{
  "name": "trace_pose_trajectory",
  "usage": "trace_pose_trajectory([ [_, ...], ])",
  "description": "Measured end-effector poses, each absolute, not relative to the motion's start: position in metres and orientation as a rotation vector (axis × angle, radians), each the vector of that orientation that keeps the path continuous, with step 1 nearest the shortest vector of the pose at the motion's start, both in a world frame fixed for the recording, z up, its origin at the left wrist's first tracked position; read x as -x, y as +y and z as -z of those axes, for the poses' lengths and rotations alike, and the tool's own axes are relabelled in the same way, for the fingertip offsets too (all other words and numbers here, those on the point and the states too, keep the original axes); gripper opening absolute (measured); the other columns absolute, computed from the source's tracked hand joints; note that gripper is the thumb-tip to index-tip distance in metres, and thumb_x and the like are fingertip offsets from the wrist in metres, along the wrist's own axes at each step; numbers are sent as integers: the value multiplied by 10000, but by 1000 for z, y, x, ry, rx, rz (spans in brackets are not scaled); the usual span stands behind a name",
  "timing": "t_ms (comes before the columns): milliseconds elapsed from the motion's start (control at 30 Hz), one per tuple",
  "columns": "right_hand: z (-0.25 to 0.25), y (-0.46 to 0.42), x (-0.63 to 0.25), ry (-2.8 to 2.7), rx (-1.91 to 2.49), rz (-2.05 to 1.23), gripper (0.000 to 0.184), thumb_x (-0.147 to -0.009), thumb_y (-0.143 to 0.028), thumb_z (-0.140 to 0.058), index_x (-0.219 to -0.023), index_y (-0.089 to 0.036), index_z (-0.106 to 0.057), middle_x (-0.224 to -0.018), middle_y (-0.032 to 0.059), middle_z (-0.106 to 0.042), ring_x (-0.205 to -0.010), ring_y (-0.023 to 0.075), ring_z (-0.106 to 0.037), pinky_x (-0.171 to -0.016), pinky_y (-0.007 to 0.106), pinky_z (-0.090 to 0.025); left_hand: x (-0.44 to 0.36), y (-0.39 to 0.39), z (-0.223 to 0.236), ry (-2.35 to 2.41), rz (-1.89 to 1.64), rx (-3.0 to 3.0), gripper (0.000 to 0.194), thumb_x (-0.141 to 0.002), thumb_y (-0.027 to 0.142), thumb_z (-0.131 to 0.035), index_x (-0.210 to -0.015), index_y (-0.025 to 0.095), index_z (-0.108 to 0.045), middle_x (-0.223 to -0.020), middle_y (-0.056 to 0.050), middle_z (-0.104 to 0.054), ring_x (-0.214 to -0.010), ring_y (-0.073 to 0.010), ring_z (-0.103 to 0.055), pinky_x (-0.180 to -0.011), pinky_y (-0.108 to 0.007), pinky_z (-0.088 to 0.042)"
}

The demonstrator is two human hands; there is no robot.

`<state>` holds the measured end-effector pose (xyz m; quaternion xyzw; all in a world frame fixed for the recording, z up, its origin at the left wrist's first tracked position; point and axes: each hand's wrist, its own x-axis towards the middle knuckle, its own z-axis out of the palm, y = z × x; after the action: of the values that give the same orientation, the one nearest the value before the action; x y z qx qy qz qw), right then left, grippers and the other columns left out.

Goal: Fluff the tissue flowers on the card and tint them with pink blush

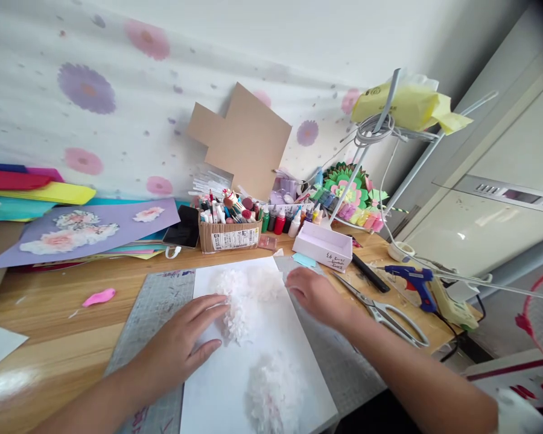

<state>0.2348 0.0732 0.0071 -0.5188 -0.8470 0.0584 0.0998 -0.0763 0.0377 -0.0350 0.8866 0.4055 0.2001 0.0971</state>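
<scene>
A sheet of white paper (203,386) lies on a grey cutting mat (149,313). White ruffled paper flowers (236,322) form a cluster on its upper half, and another white ruffled flower (276,395) sits near its lower edge. At the cluster's left side is my left hand (187,331), its fingers stretched out and apart, the fingertips at the petals. Beside the paper's upper right edge, my right hand (314,295) has its fingers curled together. Whatever may be between those fingers is hidden from view.
Scissors (389,316), a black stick (370,273) and a blue glue gun (416,283) lie at right. Behind stand a cardboard box of pens (230,236), paint bottles (280,222) and a white open box (323,244). A pink balloon (99,296) lies left, below a purple flower sheet (131,232).
</scene>
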Motion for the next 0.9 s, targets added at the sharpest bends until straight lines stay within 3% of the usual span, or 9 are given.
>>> trace_pose_trajectory([
  [100,-20,138,-229,-2488,1638,-116,231,-896,-194,-519,-1094,-145,-628,-1162,112,-618,-1076,213,-579,-952,361,-458,80,41,38,1189,-776,-2569,347,-892,302,-518,-1233,286,-575,-1289,-44,-582,-1164,-222,-558,-971,-344,-479],
  [200,-18,195,-208,-2535,1722,-105,304,-908,-325,-549,-1166,-164,-573,-1194,87,-589,-1042,206,-590,-888,426,-500,82,42,41,1149,-887,-2540,298,-880,251,-530,-1166,280,-610,-1194,-41,-629,-1093,-198,-591,-926,-303,-491],
  [400,-8,229,-178,-2508,1867,-134,344,-906,-341,-555,-1199,-160,-549,-1192,87,-583,-1007,202,-603,-842,414,-524,84,43,39,1079,-1003,-2450,251,-854,222,-562,-1082,266,-659,-1093,-52,-670,-1004,-194,-623,-865,-264,-491],
  [567,-46,181,-194,-2427,1721,-148,308,-867,-319,-598,-1108,-128,-582,-1057,97,-641,-945,202,-619,-836,390,-512,80,36,30,1142,-1135,-2104,179,-851,299,-597,-1002,268,-688,-1008,-57,-686,-943,-208,-626,-848,-290,-476],
  [633,-60,141,-199,-2486,1517,-223,244,-810,-266,-643,-1028,-165,-600,-958,50,-678,-874,159,-636,-816,295,-505,70,25,20,1139,-1175,-1748,201,-856,374,-598,-1007,263,-668,-989,-58,-681,-861,-194,-629,-789,-293,-487],
  [700,-66,95,-198,-2556,1243,-339,270,-765,-246,-665,-1020,-226,-578,-943,-22,-689,-848,101,-643,-831,219,-493,53,11,7,994,-1123,-1284,341,-848,472,-590,-1122,269,-599,-1064,-71,-666,-819,-187,-641,-747,-304,-506],
  [767,-63,56,-192,-2503,688,-497,407,-692,-210,-694,-1073,-211,-551,-1063,31,-682,-998,147,-631,-920,273,-473,33,-2,-3,705,-940,-917,553,-791,597,-595,-1237,277,-526,-1133,-95,-646,-855,-227,-670,-729,-331,-524],
  [833,-55,31,-184,-2449,476,-550,463,-652,-210,-732,-1083,-205,-560,-1190,82,-636,-1131,176,-582,-974,299,-450,14,-10,-8,525,-761,-729,627,-781,711,-491,-1081,174,-614,-913,-110,-678,-721,-220,-685,-593,-275,-508],
  [900,-44,19,-178,-2417,449,-545,420,-658,-164,-712,-1055,-203,-580,-1264,108,-599,-1221,192,-532,-1034,326,-412,0,-13,-7,471,-721,-611,595,-834,696,-409,-937,157,-640,-781,-72,-661,-556,-152,-642,-488,-217,-444],
])
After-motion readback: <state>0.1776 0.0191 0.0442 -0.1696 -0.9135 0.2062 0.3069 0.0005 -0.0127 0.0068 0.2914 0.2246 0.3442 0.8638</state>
